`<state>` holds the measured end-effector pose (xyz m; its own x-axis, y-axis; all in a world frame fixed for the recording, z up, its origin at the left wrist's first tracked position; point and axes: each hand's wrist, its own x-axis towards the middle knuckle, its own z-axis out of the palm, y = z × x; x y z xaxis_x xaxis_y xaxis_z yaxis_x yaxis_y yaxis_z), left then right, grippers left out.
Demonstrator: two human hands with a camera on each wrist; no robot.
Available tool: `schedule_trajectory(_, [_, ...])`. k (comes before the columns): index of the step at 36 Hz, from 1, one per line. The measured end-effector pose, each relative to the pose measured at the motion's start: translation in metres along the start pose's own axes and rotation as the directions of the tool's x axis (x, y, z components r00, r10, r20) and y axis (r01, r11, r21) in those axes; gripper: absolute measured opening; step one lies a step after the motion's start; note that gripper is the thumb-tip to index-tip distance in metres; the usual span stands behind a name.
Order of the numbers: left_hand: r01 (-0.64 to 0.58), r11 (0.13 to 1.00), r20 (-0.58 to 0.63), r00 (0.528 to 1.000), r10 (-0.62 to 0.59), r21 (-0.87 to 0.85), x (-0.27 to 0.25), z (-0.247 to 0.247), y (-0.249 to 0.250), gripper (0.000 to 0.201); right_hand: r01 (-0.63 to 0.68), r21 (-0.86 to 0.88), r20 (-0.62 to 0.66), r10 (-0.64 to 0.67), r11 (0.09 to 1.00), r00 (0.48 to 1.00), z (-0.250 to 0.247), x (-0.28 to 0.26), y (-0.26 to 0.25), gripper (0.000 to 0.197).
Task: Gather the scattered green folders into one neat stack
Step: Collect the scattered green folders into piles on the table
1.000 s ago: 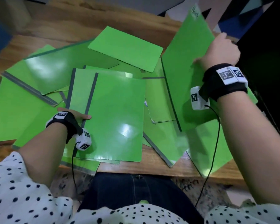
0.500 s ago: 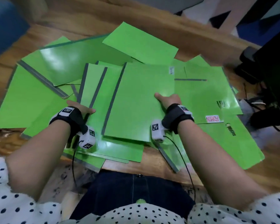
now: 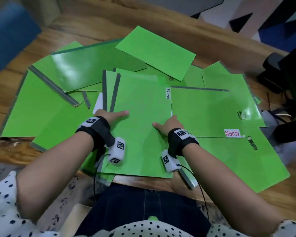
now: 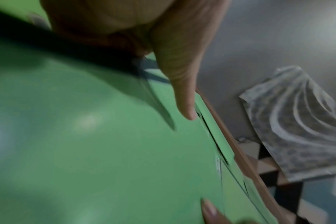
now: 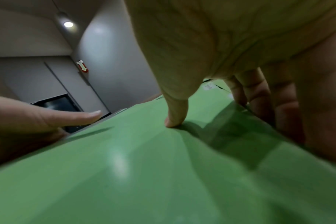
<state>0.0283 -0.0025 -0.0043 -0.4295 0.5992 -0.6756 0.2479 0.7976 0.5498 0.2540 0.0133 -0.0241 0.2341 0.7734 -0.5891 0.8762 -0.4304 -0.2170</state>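
Glossy, smooth green folders (image 3: 142, 127); grainy wooden table (image 3: 96, 26).

A wooden surface (image 3: 96, 26) carries scattered green folders (image 3: 212, 110) spread beyond, left and right of the hands (image 3: 167, 124).

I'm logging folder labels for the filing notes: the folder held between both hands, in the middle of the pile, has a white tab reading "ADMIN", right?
Not quite. In the head view, the folder that the left hand and the right hand hold has a white tab reading "Permits". The "ADMIN" label, in red letters, sits on another folder to the right.
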Motion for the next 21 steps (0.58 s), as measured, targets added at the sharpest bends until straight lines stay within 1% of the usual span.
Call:
schedule_trajectory(1, [-0.019,1.0,-0.035,0.999,0.019,-0.003,-0.003,0.005,0.001,0.101,0.019,-0.032,0.004,-0.019,0.999,1.0,-0.001,0.0,-0.002,0.11])
schedule_trajectory(3, [-0.096,0.995,-0.117,0.988,0.095,-0.001,-0.005,0.01,0.002,0.091,0.052,-0.09,0.022,-0.051,0.995,0.998,-0.006,-0.001,-0.007,0.106])
schedule_trajectory(4, [-0.132,0.991,-0.149,0.98,0.129,-0.01,-0.006,0.012,0.002,0.085,0.066,-0.116,0.039,-0.062,0.991,0.997,-0.011,0.0,-0.008,0.101])
schedule_trajectory(6, [-0.187,0.981,-0.157,0.971,0.179,-0.04,-0.002,0.01,0.004,0.076,0.105,-0.152,0.075,-0.094,0.983,0.993,-0.025,0.003,-0.01,0.086])
schedule_trajectory(8, [-0.223,0.971,-0.166,0.964,0.207,-0.085,0.003,0.005,0.004,0.071,0.125,-0.146,0.085,-0.114,0.981,0.99,-0.042,0.008,-0.011,0.077])
schedule_trajectory(10, [-0.245,0.958,-0.202,0.956,0.214,-0.148,0.007,-0.001,0.005,0.071,0.118,-0.079,0.059,-0.114,0.99,0.992,-0.059,0.017,-0.011,0.069])
schedule_trajectory(11, [-0.248,0.952,-0.216,0.954,0.207,-0.182,0.01,-0.004,0.005,0.071,0.108,-0.049,0.032,-0.107,0.993,0.994,-0.068,0.023,-0.011,0.063])
schedule_trajectory(13, [-0.237,0.944,-0.228,0.956,0.184,-0.231,0.017,-0.01,0.007,0.078,0.078,0.006,-0.041,-0.077,0.997,0.996,-0.088,0.037,-0.01,0.054])
schedule_trajectory(16, [-0.208,0.947,-0.212,0.965,0.157,-0.245,0.028,-0.017,0.016,0.089,0.047,0.085,-0.15,-0.033,0.995,0.988,-0.108,0.067,-0.008,0.045])
schedule_trajectory(18, [-0.172,0.967,-0.196,0.971,0.135,-0.186,0.036,-0.016,0.024,0.093,0.037,0.174,-0.188,-0.003,0.984,0.982,-0.113,0.089,-0.007,0.038])
schedule_trajectory(19, [-0.157,0.978,-0.196,0.972,0.129,-0.135,0.039,-0.015,0.027,0.091,0.035,0.203,-0.203,0.007,0.979,0.979,-0.113,0.099,-0.007,0.034])
schedule_trajectory(21, [-0.12,0.992,-0.192,0.975,0.108,-0.05,0.047,-0.013,0.031,0.089,0.022,0.199,-0.225,0.024,0.98,0.974,-0.111,0.118,-0.009,0.028])
